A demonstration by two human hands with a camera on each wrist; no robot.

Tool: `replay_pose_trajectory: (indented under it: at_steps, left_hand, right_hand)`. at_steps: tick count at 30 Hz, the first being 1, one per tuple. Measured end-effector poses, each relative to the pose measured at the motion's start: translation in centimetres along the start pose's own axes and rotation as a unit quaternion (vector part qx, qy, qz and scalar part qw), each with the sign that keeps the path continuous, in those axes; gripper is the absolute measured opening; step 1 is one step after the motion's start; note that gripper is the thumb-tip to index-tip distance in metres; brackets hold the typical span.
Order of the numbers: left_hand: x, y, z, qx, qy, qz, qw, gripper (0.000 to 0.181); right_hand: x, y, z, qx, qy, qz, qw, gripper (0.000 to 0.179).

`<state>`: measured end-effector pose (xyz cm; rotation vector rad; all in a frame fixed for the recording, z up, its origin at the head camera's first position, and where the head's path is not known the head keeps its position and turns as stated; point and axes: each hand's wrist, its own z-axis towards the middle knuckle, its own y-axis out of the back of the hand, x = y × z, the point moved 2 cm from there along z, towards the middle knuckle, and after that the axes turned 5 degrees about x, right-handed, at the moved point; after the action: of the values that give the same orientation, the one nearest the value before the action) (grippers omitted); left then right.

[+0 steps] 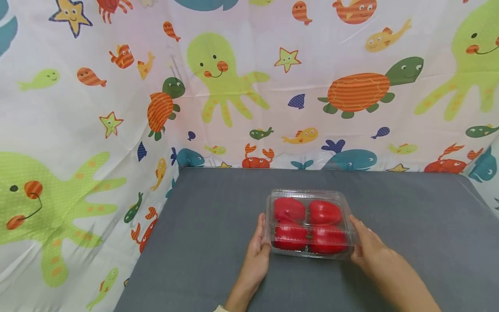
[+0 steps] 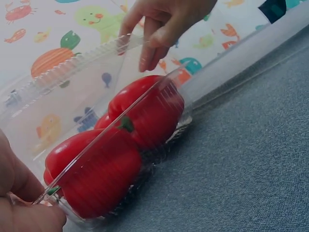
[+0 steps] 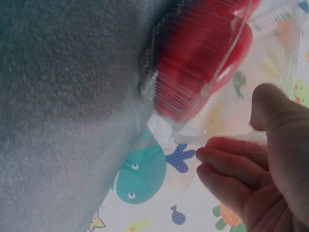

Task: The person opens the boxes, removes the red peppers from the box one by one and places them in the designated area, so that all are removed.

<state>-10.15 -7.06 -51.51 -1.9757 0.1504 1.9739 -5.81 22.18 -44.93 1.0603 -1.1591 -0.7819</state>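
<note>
A clear plastic clamshell container rests on the grey surface with several red bell peppers inside. In the wrist views its transparent lid stands raised from the pepper-filled base. My left hand is at the left side; in the left wrist view its thumb and finger pinch the rim at a corner. At the right side is my right hand, its thumb and fingers on either side of the lid's edge. Green stems show on the peppers, and the container's underside is hidden.
The grey cloth-covered table extends around the container. A white curtain printed with sea animals hangs along the table's back and left sides, and appears at the far right edge.
</note>
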Motion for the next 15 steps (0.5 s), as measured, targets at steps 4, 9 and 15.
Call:
replay_pose_trajectory:
  at_steps: [4,9,15]
  left_hand:
    - [0.0,-0.1,0.1,-0.012,0.009,0.004,0.9999,0.072]
    - [0.2,-0.1,0.3,-0.026,0.009,0.004,0.9996,0.07]
    - [0.1,-0.2,0.2,-0.022,0.001,-0.015,0.9997,0.071]
  right_hand:
    - [-0.2,0.5,0.2,-0.071,0.036,0.001,0.9968,0.089]
    - [-0.4,1.4,0.6,-0.152,0.096,0.011,0.9837,0.082]
    - [-0.3,2.3,1.2,-0.139,0.065,0.043,0.9872,0.088]
